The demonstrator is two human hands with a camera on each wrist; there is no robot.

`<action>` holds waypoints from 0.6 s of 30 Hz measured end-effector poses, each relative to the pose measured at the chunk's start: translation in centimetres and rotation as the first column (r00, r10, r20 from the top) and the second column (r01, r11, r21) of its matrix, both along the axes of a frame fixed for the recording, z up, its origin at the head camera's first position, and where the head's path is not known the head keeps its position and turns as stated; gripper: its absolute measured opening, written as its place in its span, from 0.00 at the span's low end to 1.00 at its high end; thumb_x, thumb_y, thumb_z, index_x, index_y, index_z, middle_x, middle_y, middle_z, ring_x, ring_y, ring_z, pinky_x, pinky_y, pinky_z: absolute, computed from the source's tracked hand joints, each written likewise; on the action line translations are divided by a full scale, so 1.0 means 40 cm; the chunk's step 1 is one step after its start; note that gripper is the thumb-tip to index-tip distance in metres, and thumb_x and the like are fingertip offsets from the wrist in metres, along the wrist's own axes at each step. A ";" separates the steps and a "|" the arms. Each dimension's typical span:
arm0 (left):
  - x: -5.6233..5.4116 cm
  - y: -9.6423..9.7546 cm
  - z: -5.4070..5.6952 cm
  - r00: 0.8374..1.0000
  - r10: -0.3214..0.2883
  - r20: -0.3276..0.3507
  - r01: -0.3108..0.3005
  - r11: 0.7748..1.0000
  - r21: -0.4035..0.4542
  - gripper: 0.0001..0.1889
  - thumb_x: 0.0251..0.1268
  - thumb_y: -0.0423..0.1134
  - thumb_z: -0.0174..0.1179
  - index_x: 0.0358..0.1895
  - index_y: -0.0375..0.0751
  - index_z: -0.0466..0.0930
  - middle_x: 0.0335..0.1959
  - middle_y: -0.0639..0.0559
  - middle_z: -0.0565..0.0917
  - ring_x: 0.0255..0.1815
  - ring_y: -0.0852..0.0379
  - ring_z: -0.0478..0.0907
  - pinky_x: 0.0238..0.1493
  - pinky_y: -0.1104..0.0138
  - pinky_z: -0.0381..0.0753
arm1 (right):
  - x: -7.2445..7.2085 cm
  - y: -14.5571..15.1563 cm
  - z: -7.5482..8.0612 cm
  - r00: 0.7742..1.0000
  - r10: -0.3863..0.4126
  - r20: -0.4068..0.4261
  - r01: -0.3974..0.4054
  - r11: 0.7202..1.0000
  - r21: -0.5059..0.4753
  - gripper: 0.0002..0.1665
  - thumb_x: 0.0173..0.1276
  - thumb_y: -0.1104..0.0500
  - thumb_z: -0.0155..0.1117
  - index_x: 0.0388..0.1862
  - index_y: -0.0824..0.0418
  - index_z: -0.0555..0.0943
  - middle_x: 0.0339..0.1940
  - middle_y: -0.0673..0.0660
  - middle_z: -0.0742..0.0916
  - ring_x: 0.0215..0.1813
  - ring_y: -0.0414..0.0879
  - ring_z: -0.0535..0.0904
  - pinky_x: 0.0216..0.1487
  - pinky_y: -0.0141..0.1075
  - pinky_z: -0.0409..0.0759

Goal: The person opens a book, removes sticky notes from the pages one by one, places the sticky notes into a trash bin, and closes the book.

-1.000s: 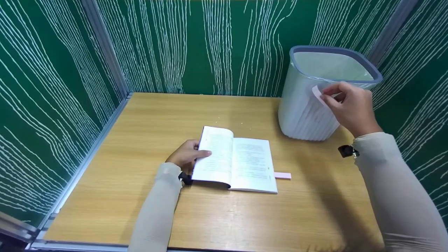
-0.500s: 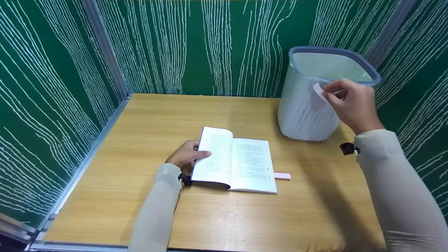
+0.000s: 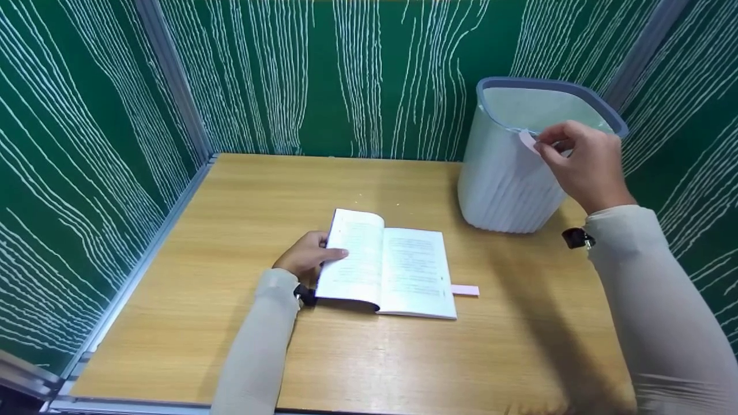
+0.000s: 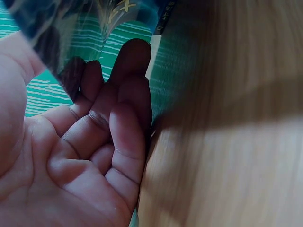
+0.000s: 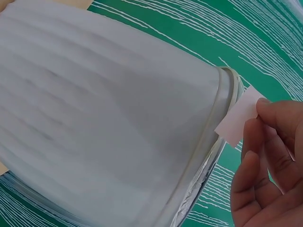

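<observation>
An open book [image 3: 412, 271] with printed pages lies on the table, its left side tilted up. My left hand [image 3: 308, 253] grips that left side, thumb on the page and fingers behind the dark glossy cover [image 4: 52, 42]. Between thumb and index finger, my right hand [image 3: 585, 161] pinches a small pale pink paper strip [image 5: 240, 116]. The strip is beside the near rim of a white trash bin [image 3: 510, 178] with a grey-blue rim and a liner bag. A second pink paper strip [image 3: 466, 290] sticks out from the book's right edge.
The wooden table [image 3: 230, 346] is bounded by green walls [image 3: 323, 75] with white wavy lines and metal posts. A few tiny white specks lie behind the book. The bin stands at the back right.
My right hand has risen slightly with the paper strip, from in front of the bin's side up to its rim. The left hand and book stay in place.
</observation>
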State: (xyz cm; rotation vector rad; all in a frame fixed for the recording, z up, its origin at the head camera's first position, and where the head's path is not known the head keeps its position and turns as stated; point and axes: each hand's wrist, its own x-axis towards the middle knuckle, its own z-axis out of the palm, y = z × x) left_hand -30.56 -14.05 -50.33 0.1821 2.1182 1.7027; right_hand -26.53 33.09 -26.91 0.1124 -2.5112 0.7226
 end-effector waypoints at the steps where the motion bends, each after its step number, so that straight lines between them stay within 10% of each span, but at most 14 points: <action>1: 0.000 0.000 0.000 1.000 0.001 0.000 -0.001 1.000 0.003 0.24 0.61 0.46 0.76 0.58 0.41 0.82 0.45 0.43 0.89 0.38 0.49 0.90 0.40 0.58 0.89 | -0.001 0.000 0.002 1.000 0.000 -0.001 0.000 1.000 0.004 0.20 0.75 0.43 0.64 0.57 0.51 0.87 0.56 0.52 0.89 0.52 0.45 0.80 0.64 0.43 0.82; 18: 0.000 0.002 -0.003 1.000 0.012 -0.004 -0.012 1.000 -0.001 0.24 0.62 0.45 0.75 0.58 0.40 0.81 0.44 0.42 0.89 0.36 0.47 0.90 0.38 0.55 0.90 | -0.015 0.001 0.023 1.000 -0.008 -0.027 0.009 0.999 0.038 0.19 0.76 0.45 0.64 0.57 0.53 0.86 0.56 0.53 0.89 0.54 0.48 0.82 0.66 0.42 0.80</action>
